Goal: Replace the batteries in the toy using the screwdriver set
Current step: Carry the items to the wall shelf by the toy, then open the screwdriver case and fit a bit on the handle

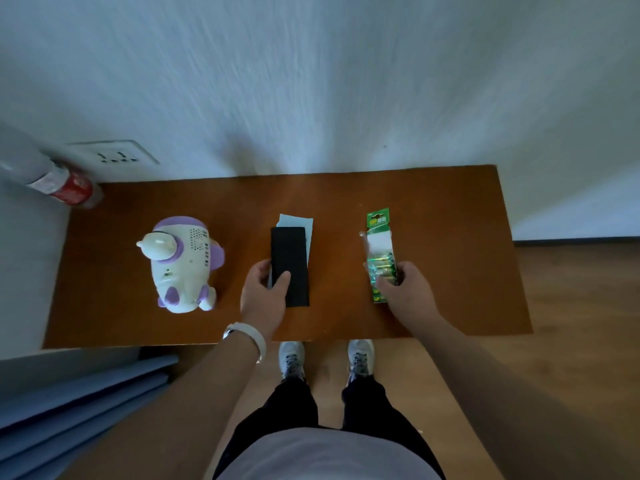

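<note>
Brown worktop (450, 254) carries the white-purple toy (183, 265) at the left, untouched. Beside it the left hand (266, 292) grips the black screwdriver case (291, 261) at its near left edge; the right hand (405, 289) clasps the green battery pack (379, 247). Lifted one-sided, the case may fall open and spill its bits.

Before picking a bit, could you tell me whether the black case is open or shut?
Shut: the black case shows only a flat, unbroken top, with no tools visible.

We found the white and purple toy (181, 263) at the left of the table (450, 220). The flat black screwdriver case (289, 258) lay closed in the middle, and the green battery pack (379, 244) lay to the right.
</note>
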`<control>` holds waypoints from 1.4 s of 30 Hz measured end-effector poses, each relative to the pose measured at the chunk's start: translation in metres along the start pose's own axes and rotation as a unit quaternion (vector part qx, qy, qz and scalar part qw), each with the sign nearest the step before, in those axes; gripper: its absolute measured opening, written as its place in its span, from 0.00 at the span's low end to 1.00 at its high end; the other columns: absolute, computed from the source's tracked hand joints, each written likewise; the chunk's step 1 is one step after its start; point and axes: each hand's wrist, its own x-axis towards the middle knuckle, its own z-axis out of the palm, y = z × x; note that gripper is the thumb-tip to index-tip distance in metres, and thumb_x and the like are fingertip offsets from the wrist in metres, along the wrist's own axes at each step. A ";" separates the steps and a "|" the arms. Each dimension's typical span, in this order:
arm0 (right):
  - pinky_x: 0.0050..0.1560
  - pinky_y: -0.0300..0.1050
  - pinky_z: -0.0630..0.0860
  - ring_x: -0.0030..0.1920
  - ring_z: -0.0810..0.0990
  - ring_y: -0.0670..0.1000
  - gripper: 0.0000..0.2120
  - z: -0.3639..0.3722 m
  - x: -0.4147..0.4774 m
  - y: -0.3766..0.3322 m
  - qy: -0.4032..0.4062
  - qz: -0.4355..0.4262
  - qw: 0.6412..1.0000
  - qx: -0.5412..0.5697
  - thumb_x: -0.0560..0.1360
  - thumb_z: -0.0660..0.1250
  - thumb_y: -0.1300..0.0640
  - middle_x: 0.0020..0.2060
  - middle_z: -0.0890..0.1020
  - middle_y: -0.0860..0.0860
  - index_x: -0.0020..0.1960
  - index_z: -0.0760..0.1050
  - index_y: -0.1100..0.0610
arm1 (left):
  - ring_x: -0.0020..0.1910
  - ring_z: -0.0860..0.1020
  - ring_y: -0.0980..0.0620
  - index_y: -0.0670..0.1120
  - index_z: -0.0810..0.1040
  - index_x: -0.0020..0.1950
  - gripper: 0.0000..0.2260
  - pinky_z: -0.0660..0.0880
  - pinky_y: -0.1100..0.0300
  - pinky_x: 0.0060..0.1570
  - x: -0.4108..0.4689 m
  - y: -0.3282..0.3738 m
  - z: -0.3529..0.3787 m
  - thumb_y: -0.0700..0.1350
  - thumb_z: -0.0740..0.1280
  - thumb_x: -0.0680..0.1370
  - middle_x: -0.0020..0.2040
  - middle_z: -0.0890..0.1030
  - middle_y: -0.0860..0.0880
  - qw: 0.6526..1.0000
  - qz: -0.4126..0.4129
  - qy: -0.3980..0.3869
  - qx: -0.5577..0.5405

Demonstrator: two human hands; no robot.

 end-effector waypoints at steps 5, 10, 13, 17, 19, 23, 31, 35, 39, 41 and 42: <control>0.41 0.50 0.79 0.40 0.78 0.46 0.11 -0.004 0.001 0.007 0.038 0.003 0.999 -0.029 0.77 0.68 0.50 0.41 0.78 0.46 0.55 0.69 0.51 | 0.63 0.75 0.50 0.54 0.69 0.70 0.20 0.77 0.45 0.62 0.002 -0.010 0.001 0.57 0.65 0.79 0.65 0.75 0.52 0.998 0.004 -0.001 0.058; 0.41 0.49 0.78 0.40 0.78 0.48 0.10 -0.006 0.004 0.011 0.052 -0.013 0.996 -0.073 0.75 0.69 0.49 0.44 0.79 0.49 0.51 0.69 0.50 | 0.59 0.77 0.50 0.53 0.72 0.67 0.19 0.79 0.47 0.58 0.003 -0.014 0.001 0.58 0.66 0.78 0.62 0.76 0.50 0.998 0.003 -0.001 0.070; 0.43 0.49 0.77 0.43 0.77 0.50 0.11 -0.005 0.008 0.015 0.067 -0.035 0.993 -0.095 0.74 0.69 0.48 0.48 0.77 0.51 0.52 0.73 0.52 | 0.58 0.77 0.50 0.54 0.72 0.66 0.18 0.80 0.48 0.56 0.003 -0.012 0.001 0.57 0.66 0.78 0.62 0.77 0.50 0.997 0.001 -0.001 0.071; 0.45 0.49 0.76 0.44 0.76 0.50 0.16 -0.006 0.009 0.018 0.081 -0.036 0.989 -0.116 0.74 0.69 0.47 0.51 0.74 0.52 0.57 0.74 0.55 | 0.57 0.77 0.51 0.58 0.72 0.64 0.25 0.80 0.47 0.55 0.004 -0.010 0.004 0.67 0.64 0.71 0.60 0.77 0.53 0.994 0.014 0.008 0.107; 0.47 0.50 0.76 0.45 0.76 0.51 0.17 -0.008 0.008 0.019 0.077 -0.033 0.989 -0.119 0.75 0.68 0.47 0.51 0.73 0.51 0.59 0.74 0.55 | 0.59 0.75 0.51 0.56 0.70 0.66 0.29 0.78 0.46 0.57 0.001 -0.002 0.009 0.69 0.66 0.70 0.60 0.75 0.52 0.989 0.020 0.011 0.144; 0.47 0.48 0.75 0.47 0.75 0.50 0.19 -0.014 0.004 0.020 0.066 -0.039 0.991 -0.106 0.75 0.68 0.47 0.52 0.73 0.50 0.61 0.73 0.55 | 0.66 0.68 0.44 0.48 0.65 0.71 0.39 0.73 0.42 0.63 -0.004 0.016 0.021 0.68 0.71 0.68 0.65 0.69 0.45 0.970 0.002 0.039 0.241; 0.42 0.42 0.70 0.45 0.72 0.47 0.13 -0.035 -0.008 0.011 0.081 -0.088 0.988 -0.096 0.75 0.67 0.50 0.48 0.72 0.48 0.57 0.74 0.54 | 0.62 0.70 0.43 0.45 0.69 0.64 0.29 0.76 0.45 0.57 -0.001 0.034 0.020 0.52 0.73 0.68 0.61 0.69 0.44 0.968 -0.015 0.084 0.235; 0.38 0.37 0.66 0.41 0.69 0.45 0.12 -0.037 -0.012 -0.004 0.094 -0.123 0.985 -0.078 0.76 0.66 0.54 0.45 0.72 0.48 0.58 0.74 0.57 | 0.59 0.71 0.44 0.45 0.68 0.66 0.29 0.78 0.46 0.55 -0.004 0.036 0.010 0.52 0.73 0.69 0.58 0.67 0.47 0.976 0.006 0.078 0.201; 0.39 0.34 0.68 0.45 0.72 0.45 0.15 -0.034 -0.022 -0.027 0.069 -0.162 0.983 -0.056 0.77 0.67 0.54 0.49 0.74 0.48 0.62 0.73 0.56 | 0.55 0.74 0.47 0.48 0.68 0.68 0.30 0.80 0.51 0.51 -0.019 0.053 0.004 0.50 0.75 0.71 0.58 0.66 0.50 0.990 0.034 0.065 0.120; 0.44 0.38 0.73 0.45 0.74 0.44 0.14 -0.033 -0.028 -0.041 0.037 -0.168 0.984 -0.039 0.78 0.66 0.53 0.47 0.75 0.46 0.62 0.73 0.55 | 0.54 0.75 0.50 0.50 0.67 0.69 0.30 0.81 0.52 0.50 -0.031 0.065 0.002 0.50 0.76 0.71 0.57 0.70 0.51 0.994 0.066 0.050 0.072; 0.45 0.38 0.74 0.44 0.75 0.44 0.13 -0.032 -0.032 -0.048 0.020 -0.174 0.984 -0.034 0.78 0.66 0.53 0.45 0.75 0.45 0.61 0.73 0.54 | 0.54 0.76 0.51 0.51 0.67 0.68 0.30 0.81 0.52 0.51 -0.037 0.071 0.001 0.50 0.76 0.71 0.57 0.72 0.52 0.995 0.083 0.037 0.044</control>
